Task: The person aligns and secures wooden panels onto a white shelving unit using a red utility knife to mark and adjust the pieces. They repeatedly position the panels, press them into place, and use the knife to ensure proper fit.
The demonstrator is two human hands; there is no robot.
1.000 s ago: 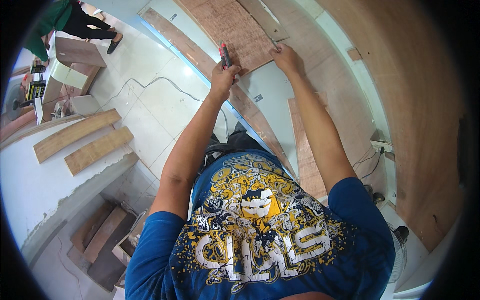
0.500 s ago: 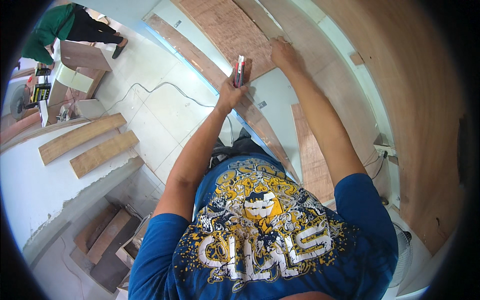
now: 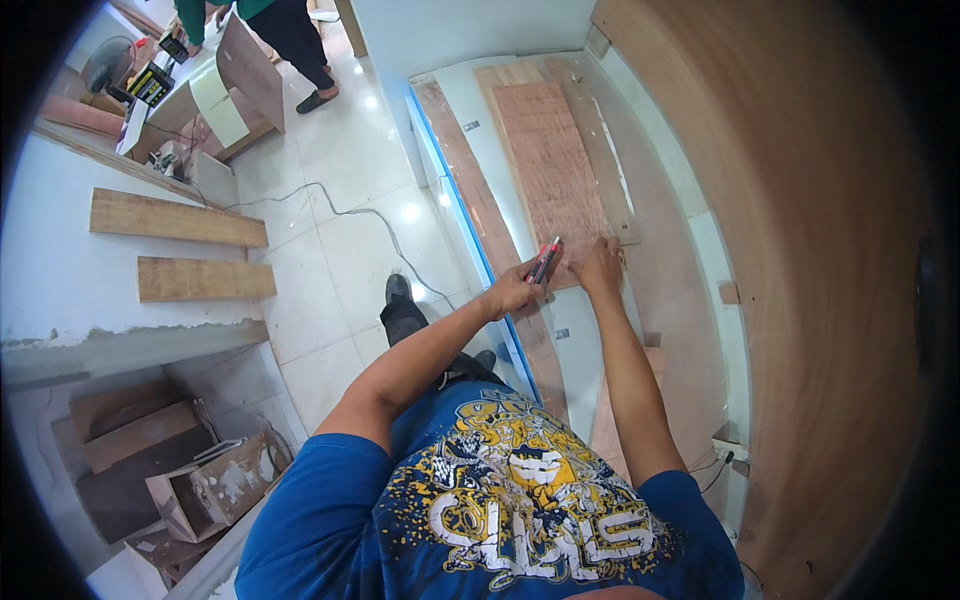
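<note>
Left hand (image 3: 514, 290) wrapped round a red-and-black tool (image 3: 542, 262), tip over the near end of the reddish wooden board (image 3: 550, 165). Board lies atop paler wood (image 3: 512, 75) on the counter (image 3: 578, 358). Right hand (image 3: 600, 268), fingers bent, at board's near right corner; cannot tell whether it grips anything.

Head-worn fisheye, facing down, shirt (image 3: 545, 500) close, left hand (image 3: 513, 291) and right hand (image 3: 600, 268) beyond
</note>
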